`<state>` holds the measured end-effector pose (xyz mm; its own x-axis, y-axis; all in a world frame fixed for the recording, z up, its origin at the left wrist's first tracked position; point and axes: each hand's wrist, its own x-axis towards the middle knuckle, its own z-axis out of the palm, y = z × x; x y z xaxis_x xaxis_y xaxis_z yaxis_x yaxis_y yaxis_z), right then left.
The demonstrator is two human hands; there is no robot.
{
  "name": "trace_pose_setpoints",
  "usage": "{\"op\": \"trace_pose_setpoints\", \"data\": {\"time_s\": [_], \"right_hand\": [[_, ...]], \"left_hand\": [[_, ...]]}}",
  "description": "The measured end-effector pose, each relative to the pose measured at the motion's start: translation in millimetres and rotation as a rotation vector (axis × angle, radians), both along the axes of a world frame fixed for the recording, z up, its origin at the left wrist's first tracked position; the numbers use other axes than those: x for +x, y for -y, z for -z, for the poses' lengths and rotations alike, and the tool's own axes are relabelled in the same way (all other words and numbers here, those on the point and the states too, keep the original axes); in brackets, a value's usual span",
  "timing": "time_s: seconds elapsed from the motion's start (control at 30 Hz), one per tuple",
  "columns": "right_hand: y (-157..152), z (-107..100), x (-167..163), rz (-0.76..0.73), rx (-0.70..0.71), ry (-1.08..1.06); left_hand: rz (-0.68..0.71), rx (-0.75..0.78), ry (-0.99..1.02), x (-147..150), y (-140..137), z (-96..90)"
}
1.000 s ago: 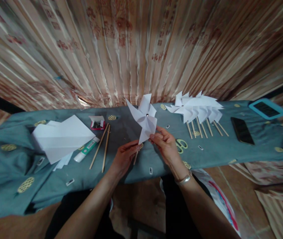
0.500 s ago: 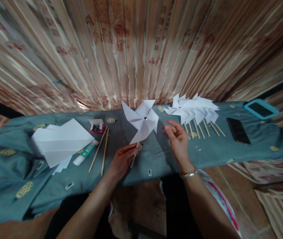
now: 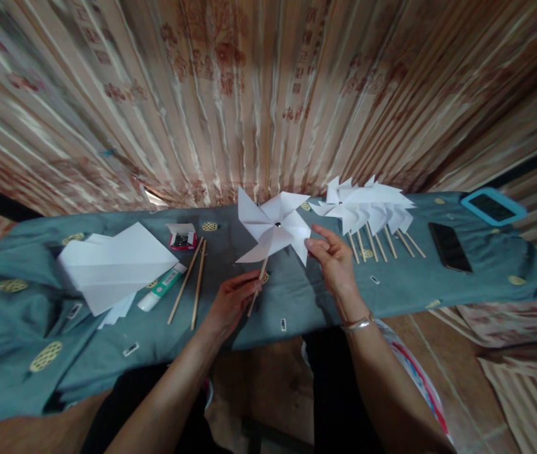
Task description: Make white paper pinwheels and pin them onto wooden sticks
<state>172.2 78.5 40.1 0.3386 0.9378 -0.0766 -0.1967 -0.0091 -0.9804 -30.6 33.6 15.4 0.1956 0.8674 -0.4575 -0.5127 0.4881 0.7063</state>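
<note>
A white paper pinwheel (image 3: 273, 214) with a dark round pin at its centre stands tilted over the cloth. Its thin wooden stick (image 3: 258, 293) is pinched low down by my left hand (image 3: 235, 299). My right hand (image 3: 334, 258) is at the right edge of the blades, index finger stretched forward and the thumb apart below it, the other fingers curled. The thumb tip meets or nearly meets a blade; exact contact is hard to make out. Further right lies an overlapping row of finished-looking pinwheels (image 3: 377, 205), their sticks pointing toward me.
Left on the teal cloth (image 3: 230, 337) are white paper sheets (image 3: 112, 268), a glue stick (image 3: 162, 288), an open red box of dark pins (image 3: 183, 238) and two wooden sticks (image 3: 197, 284). A phone (image 3: 449, 247) and a blue-framed tablet (image 3: 493, 207) lie right. A curtain (image 3: 259, 113) hangs behind.
The pinwheel's blades have turned about the pin. My right hand's index finger has straightened, and the hand is now at the blade edge. My left hand keeps its grip on the stick.
</note>
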Motion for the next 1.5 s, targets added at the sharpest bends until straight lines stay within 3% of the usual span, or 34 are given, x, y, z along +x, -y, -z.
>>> {"op": "trace_pose_setpoints", "data": {"time_s": [0.93,1.27,1.5], "right_hand": [[19.5,-6.2,-34.6,-0.284,-0.077,-0.05],[23.5,-7.5,-47.2,-0.327,-0.077,-0.128],[18.9,-1.3,-24.1,-0.27,-0.058,0.005]], "left_hand": [[-0.084,0.023,-0.016,7.5,0.2,0.1],[-0.047,0.048,0.032,9.3,1.9,-1.4],[-0.087,0.033,0.031,3.7,-1.9,-3.9]]}}
